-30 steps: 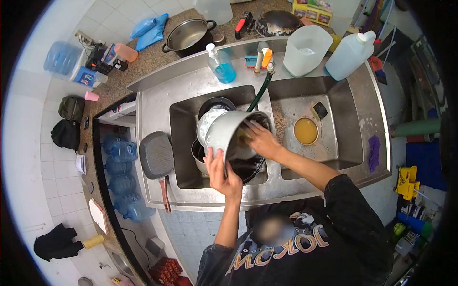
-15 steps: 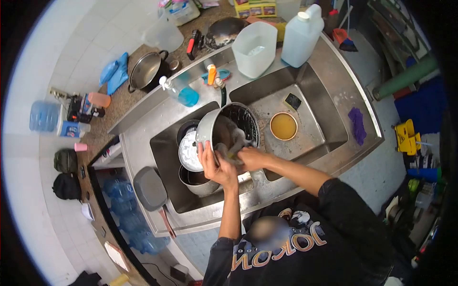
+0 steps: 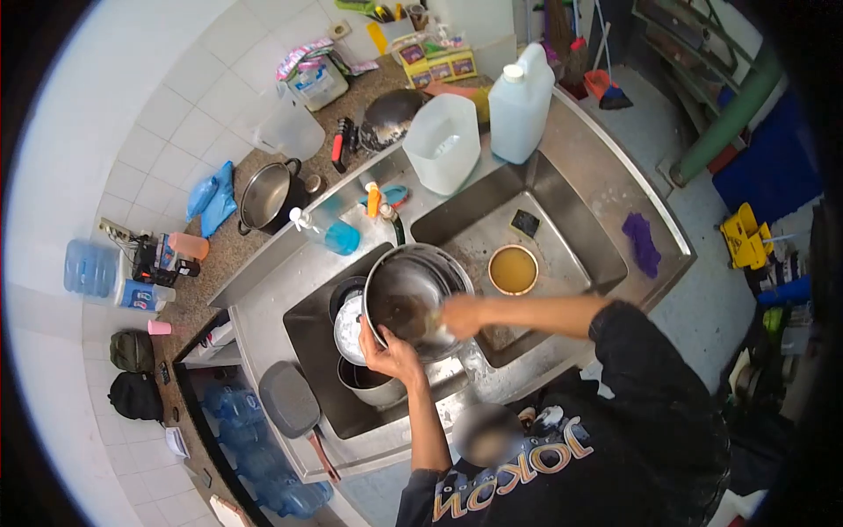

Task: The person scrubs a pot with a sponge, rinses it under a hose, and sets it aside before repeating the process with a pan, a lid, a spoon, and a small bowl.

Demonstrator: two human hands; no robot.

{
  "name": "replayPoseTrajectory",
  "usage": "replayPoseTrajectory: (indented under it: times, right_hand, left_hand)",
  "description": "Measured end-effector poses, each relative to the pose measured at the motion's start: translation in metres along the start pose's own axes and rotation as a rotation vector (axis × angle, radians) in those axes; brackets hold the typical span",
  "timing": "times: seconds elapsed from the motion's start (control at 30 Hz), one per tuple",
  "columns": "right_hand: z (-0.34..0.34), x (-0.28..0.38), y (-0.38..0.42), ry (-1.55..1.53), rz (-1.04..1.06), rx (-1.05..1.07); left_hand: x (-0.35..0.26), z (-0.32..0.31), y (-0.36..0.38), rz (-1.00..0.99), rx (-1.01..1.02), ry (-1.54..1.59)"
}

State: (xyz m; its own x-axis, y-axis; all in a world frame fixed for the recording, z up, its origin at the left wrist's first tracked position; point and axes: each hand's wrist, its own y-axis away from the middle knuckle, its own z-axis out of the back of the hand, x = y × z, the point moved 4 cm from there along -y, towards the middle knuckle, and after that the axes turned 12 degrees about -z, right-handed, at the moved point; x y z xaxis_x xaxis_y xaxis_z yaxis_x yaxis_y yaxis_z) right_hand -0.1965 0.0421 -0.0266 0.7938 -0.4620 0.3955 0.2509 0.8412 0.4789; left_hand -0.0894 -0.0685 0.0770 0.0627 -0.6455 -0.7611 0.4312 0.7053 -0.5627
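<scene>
Steel round pot (image 3: pixel 413 299), rim gripped by left hand (image 3: pixel 391 356), right hand (image 3: pixel 458 316) closed on sponge (image 3: pixel 434 329) inside

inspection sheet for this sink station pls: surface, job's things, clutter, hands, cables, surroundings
Surface: steel double sink, wet; left basin stacked with dishes, right basin holds a bowl of brown liquid and a dark sponge.
Job's things: steel pot tilted over the left basin.
Clutter: blue soap dispenser, white jug, translucent container, grill pan, purple cloth, pot on counter.
Hands: left hand grips the pot's rim from below; right hand is inside the pot, blurred, what it holds is unclear.
Cables: dark hose at the tap; no others made out.
Surroundings: tiled wall, water bottles under the counter, yellow floor sign.
</scene>
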Motion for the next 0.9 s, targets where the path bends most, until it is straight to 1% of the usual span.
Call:
replayPoseTrajectory:
  times: [0.03,0.07,0.13,0.2,0.27,0.3,0.33,0.4,0.47,0.53,0.6,0.67,0.7,0.73,0.77,0.8,0.83,0.87,0.9]
  right_hand:
    - [-0.019,0.008,-0.007,-0.161,0.104,-0.090]
    - [-0.006,0.023,0.008,-0.299,0.114,-0.138]
    - [0.011,0.036,0.015,-0.541,0.052,-0.190]
    - [0.002,0.023,-0.013,-0.888,0.243,-0.096]
    - [0.001,0.015,-0.023,-1.561,0.139,-0.102]
    - [0.034,0.025,0.004,-2.052,0.090,0.227]
    - [0.033,0.011,0.001,-2.164,0.147,0.301]
    - [0.059,-0.012,0.005,-2.365,0.430,0.314]
    - [0.109,-0.037,0.016,-2.557,0.311,-0.082]
    - [0.154,-0.083,0.019,-2.199,0.590,-0.229]
    - [0.201,-0.117,0.027,-2.074,0.045,-0.839]
    - [0.225,-0.161,0.017,-1.874,-0.169,-1.016]
    - [0.231,-0.182,0.011,-1.589,-0.230,-1.227]
    - [0.235,-0.183,0.009,-1.285,-0.274,-1.408]
    - [0.224,-0.182,0.004,-1.283,-0.270,-1.381]
    - [0.216,-0.167,0.015,-1.052,-0.321,-1.526]
    - [0.206,-0.148,0.026,-0.808,-0.359,-1.658]
    - [0.182,-0.120,0.024,-1.031,-0.276,-1.521]
    - [0.150,-0.088,0.023,-1.245,-0.200,-1.364]
  left_hand:
    - [0.006,0.000,0.002,-0.010,-0.026,-0.050]
    - [0.012,0.001,0.005,0.027,-0.066,-0.033]
    - [0.023,0.010,0.005,0.071,-0.136,-0.102]
    - [0.034,0.024,-0.004,0.079,-0.194,-0.147]
    - [0.054,0.042,-0.011,0.070,-0.301,-0.159]
    - [0.056,0.052,-0.016,0.094,-0.327,-0.177]
    - [0.054,0.063,-0.020,0.119,-0.353,-0.194]
    - [0.067,0.083,-0.020,0.129,-0.410,-0.196]
    - [0.068,0.099,-0.018,0.134,-0.447,-0.251]
    - [0.071,0.107,-0.014,0.176,-0.483,-0.270]
    - [0.070,0.114,-0.011,0.159,-0.509,-0.267]
    - [0.074,0.117,-0.008,0.111,-0.517,-0.289]
    - [0.071,0.118,-0.008,0.083,-0.507,-0.332]
    - [0.067,0.117,-0.009,0.053,-0.495,-0.374]
    - [0.065,0.118,-0.009,0.054,-0.512,-0.366]
    - [0.063,0.121,-0.009,0.067,-0.523,-0.380]
    - [0.058,0.121,-0.011,0.016,-0.491,-0.435]
    - [0.053,0.123,-0.013,-0.033,-0.452,-0.495]
    - [0.048,0.124,-0.015,-0.031,-0.448,-0.499]
